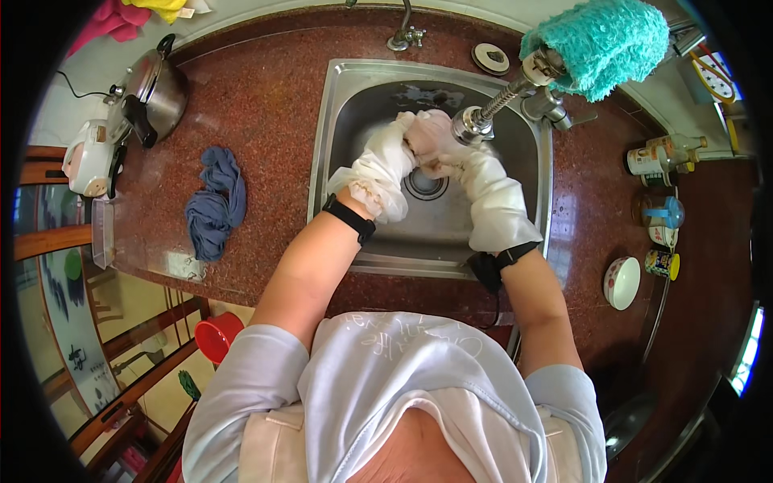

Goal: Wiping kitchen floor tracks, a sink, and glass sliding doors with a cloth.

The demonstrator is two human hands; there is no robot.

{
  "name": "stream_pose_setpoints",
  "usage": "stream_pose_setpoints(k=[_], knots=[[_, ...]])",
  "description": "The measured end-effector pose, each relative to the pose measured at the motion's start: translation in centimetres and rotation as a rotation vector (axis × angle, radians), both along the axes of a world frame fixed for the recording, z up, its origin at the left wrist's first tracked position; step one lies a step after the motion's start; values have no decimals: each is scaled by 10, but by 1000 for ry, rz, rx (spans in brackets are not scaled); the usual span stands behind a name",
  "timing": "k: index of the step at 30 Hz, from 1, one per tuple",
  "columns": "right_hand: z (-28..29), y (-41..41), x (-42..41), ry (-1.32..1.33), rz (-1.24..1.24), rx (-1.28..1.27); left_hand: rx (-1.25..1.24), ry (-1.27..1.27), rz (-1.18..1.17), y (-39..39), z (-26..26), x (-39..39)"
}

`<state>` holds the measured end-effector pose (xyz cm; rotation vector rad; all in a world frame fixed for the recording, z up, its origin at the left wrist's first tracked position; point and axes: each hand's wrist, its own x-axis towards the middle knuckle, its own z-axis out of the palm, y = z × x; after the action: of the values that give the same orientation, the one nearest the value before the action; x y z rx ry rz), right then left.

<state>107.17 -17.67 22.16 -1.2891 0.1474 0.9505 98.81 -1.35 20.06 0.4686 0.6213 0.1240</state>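
Both my hands are inside the stainless steel sink [386, 241], in loose white gloves with ruffled cuffs. My left hand [403, 128] and my right hand [457, 162] meet around a pale pink, soft-looking thing [432, 134]. Whether it is cloth or something else, I cannot tell. The metal spray head [473, 125] of a tap hangs just above my right hand and hides part of it. Below the hands, the round drain [426, 183] shows in the sink floor. Glove folds blur the outline of my fingers.
Left on the red speckled counter lie a twisted blue cloth [216, 202] and a steel pressure cooker [154, 96]. A turquoise fluffy cover [598, 45] hangs over the tap's upper part. On the right stand a bowl [622, 283], a yellow-lidded can [662, 264] and a blue-lidded jar [664, 211].
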Motion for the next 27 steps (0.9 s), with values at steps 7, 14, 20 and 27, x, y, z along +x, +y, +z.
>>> stream_pose_setpoints(k=[7,14,20,27], knots=[[-94,4,30,168,197,35,-360,-318,-175,8,11,2],[-93,-27,37,-296,319,191,-186,-138,210,24,37,-12],[6,8,-34,3,92,413,-37,-125,-34,2,-15,-16],[-7,21,-70,-1315,63,-456,1353,-158,-705,-21,56,-37]])
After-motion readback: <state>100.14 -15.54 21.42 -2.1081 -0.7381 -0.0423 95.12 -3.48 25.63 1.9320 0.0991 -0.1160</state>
